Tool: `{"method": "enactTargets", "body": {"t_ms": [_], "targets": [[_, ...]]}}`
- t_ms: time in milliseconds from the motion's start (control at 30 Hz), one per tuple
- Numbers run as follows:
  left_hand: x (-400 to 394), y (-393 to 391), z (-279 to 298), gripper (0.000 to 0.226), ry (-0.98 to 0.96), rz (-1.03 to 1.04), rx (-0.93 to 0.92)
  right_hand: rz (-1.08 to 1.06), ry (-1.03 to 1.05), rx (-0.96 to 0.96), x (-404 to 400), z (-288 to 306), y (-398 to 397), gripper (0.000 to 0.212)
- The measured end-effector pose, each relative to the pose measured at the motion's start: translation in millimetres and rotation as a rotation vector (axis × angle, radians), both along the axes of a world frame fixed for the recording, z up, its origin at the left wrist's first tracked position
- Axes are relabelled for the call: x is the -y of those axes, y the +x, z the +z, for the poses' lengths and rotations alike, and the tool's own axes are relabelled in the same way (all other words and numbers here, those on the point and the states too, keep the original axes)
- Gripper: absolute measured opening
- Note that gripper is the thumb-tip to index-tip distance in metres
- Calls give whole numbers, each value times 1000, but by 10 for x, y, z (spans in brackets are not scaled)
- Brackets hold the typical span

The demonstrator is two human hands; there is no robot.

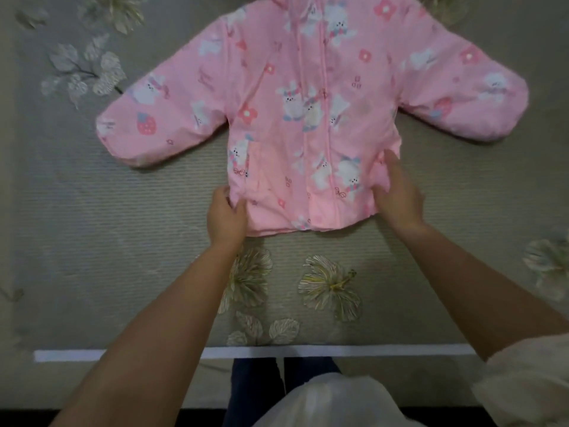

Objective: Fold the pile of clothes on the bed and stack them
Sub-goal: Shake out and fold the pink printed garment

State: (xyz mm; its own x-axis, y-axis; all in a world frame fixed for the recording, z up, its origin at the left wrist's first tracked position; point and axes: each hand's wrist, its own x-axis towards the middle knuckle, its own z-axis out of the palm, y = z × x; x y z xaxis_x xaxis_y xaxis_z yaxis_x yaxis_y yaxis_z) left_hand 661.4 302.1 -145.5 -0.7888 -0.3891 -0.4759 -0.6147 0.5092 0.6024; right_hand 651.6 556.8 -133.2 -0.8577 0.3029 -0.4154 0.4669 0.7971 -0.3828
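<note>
A small pink jacket [308, 112] printed with white bunnies, flowers and strawberries lies spread flat, front up, on the bed [123, 226], its two sleeves stretched out to either side. Its hood runs off the top edge of the picture, so only the start of it shows. The print is soft and blurred; the small marks near the hem cannot be read.

The left hand [226, 215] holds the jacket's lower left corner, fingers curled around the hem edge with the thumb on top of the fabric. The right hand [397, 195] rests on the lower right side of the jacket with its back to the camera; cloth bunches against its thumb side, so its grip grasps the fabric there, though the fingertips are hidden beneath the hand.

The bed cover is a grey-green ribbed cloth with pale leaf and flower motifs. A white strip [246, 352] runs along the bed's near edge. Below it, dark trousers [258, 383] and a pale garment [332, 402] on the person show partly, cut off by the bottom edge.
</note>
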Motion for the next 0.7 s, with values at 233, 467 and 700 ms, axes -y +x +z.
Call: {"method": "enactTargets", "body": {"t_ms": [233,467,700], "targets": [[626,389,405,33,-261,-425,-108,425,353,157,-15,247,630,49],[656,924,424,39,-382,-1162,911,832,135,1029,238,317,801,33],[276,345,494,35,-467,-949,119,469,-6,-63,480,415,23,33]]}}
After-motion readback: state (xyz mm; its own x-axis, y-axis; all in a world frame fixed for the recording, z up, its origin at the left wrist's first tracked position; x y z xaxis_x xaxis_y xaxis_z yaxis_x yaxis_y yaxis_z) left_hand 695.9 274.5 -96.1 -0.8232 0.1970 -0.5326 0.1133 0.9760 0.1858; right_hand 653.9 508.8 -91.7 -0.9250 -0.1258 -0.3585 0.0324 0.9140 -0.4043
